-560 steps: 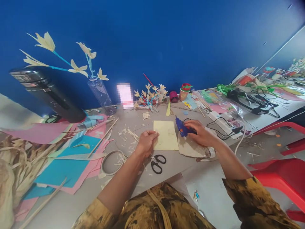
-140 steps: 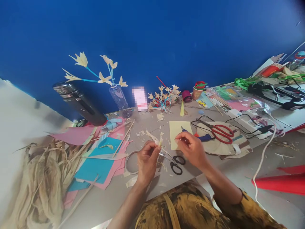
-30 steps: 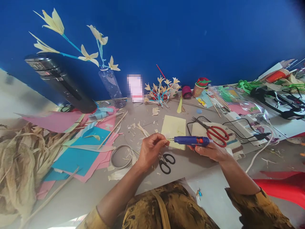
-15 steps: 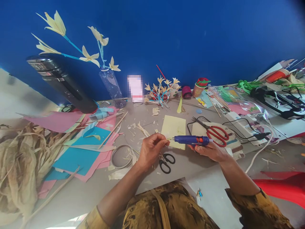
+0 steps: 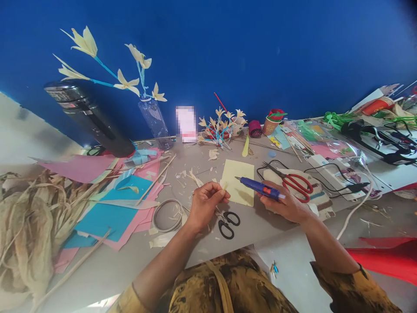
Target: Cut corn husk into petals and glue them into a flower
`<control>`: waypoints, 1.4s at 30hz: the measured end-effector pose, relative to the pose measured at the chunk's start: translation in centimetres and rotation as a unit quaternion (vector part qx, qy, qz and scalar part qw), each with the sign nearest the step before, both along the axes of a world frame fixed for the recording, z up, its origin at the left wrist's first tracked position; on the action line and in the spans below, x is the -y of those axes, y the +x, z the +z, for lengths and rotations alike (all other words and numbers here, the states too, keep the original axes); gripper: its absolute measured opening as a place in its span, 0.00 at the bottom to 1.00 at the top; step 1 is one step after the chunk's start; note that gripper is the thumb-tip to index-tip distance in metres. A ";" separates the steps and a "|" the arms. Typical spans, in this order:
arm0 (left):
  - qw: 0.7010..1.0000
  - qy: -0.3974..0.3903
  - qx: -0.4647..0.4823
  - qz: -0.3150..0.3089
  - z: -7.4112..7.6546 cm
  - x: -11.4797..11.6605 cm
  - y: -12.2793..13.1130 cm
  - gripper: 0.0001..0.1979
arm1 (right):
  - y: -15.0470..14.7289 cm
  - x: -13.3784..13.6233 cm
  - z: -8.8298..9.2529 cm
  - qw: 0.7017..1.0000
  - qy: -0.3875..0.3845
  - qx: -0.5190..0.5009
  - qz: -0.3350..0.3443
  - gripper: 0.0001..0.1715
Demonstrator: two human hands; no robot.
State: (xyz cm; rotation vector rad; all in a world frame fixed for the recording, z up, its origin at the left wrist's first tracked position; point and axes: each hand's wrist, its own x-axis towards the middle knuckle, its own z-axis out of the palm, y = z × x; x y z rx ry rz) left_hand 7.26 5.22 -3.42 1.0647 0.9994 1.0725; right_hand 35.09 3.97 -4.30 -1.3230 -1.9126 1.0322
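My left hand (image 5: 209, 203) pinches a small pale petal-like piece (image 5: 224, 185) between thumb and fingertips. In my right hand (image 5: 286, 206) is a blue glue gun (image 5: 260, 187), its nozzle pointing left and slightly up, apart from the piece. Beneath the nozzle lies a pale yellow sheet (image 5: 236, 167). Black-handled scissors (image 5: 227, 229) rest just below my left hand, their blades partly hidden. Beyond my right hand, red-handled scissors (image 5: 298, 184) lie on a folded cloth (image 5: 321, 198).
Blue paper (image 5: 109, 217) and dry husks (image 5: 29, 226) cover the left side. A tape-like ring (image 5: 167, 215) lies near my left wrist. Pale flowers (image 5: 221, 126), a clear bottle (image 5: 154, 121) and a black flask (image 5: 91, 117) stand at the back. A power strip (image 5: 329, 174) is at right.
The glue gun's nozzle has drawn away from the piece in my left hand and tilted upward. My left hand has stayed nearly in place, still pinching the piece.
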 end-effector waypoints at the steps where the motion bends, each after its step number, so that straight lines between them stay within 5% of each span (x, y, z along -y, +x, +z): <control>1: 1.000 -0.009 0.014 -0.002 0.0 0.0 0.0 0.09 | -0.5 -0.3 0.0 0.997 0.051 0.058 0.003 0.13; 4: 0.998 -0.029 0.055 -0.009 0.1 0.0 -0.1 0.09 | -1.6 -1.0 -0.3 0.969 0.147 0.196 0.014 0.11; 9: 0.996 -0.025 0.086 -0.016 0.2 0.1 -0.2 0.08 | -1.8 -1.5 -1.3 0.946 0.156 0.283 0.000 0.19; 14: 0.996 -0.022 0.089 -0.009 0.1 0.1 -0.2 0.09 | -1.8 -1.3 -1.2 0.943 0.148 0.299 0.000 0.26; 24: 0.996 -0.017 0.090 0.021 0.0 0.1 0.0 0.12 | -2.2 -0.6 0.0 0.938 0.165 0.303 -0.011 0.24; 29: 0.996 -0.012 0.083 -0.004 0.3 0.3 -0.1 0.13 | -5.3 0.8 1.4 0.970 0.200 0.118 -0.070 0.14; 35: 0.998 0.001 0.047 -0.033 0.7 0.5 -0.2 0.10 | -10.7 0.9 2.5 0.986 0.013 -0.140 -0.088 0.11; 42: 0.999 0.002 0.018 -0.049 1.2 0.8 -0.5 0.10 | -11.4 0.1 2.5 0.980 0.000 -0.173 -0.099 0.13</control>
